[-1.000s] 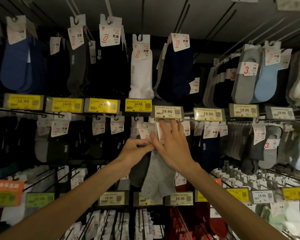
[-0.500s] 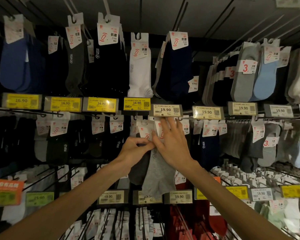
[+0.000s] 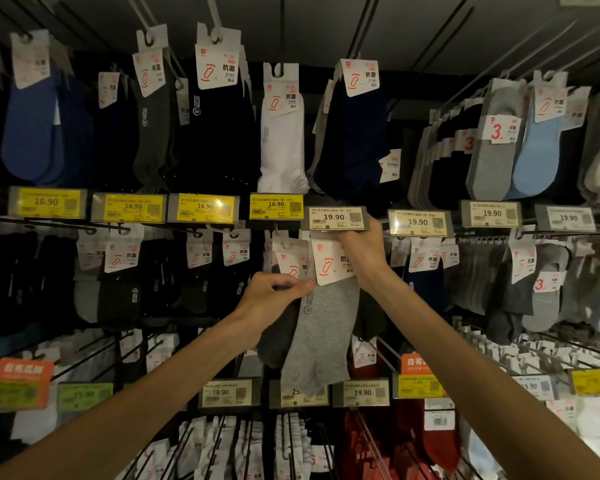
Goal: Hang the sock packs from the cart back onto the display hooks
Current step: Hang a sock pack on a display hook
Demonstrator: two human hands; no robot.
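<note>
A grey sock pack [image 3: 321, 327] with a white card header hangs in the middle row of the display, under a 19.90 price tag [image 3: 338, 218]. My left hand [image 3: 274, 299] pinches the pack's left edge just below the card. My right hand [image 3: 362, 249] is raised behind the card's upper right, its fingers reaching up under the price tag, so the hook itself is hidden. A darker grey sock pack [image 3: 278, 337] hangs right behind, to the left. The cart is out of view.
Rows of sock packs on long metal hooks fill the wall: white socks [image 3: 281, 140] above, navy ones [image 3: 357, 133] to their right, red ones [image 3: 430, 441] low right. Yellow 16.90 tags [image 3: 205, 207] line the upper rail. Bare hook rods stick out toward me.
My right hand has slid up and to the right, off the front of the card to under the price tag, uncovering the card. My left hand keeps its pinch on the pack's edge.
</note>
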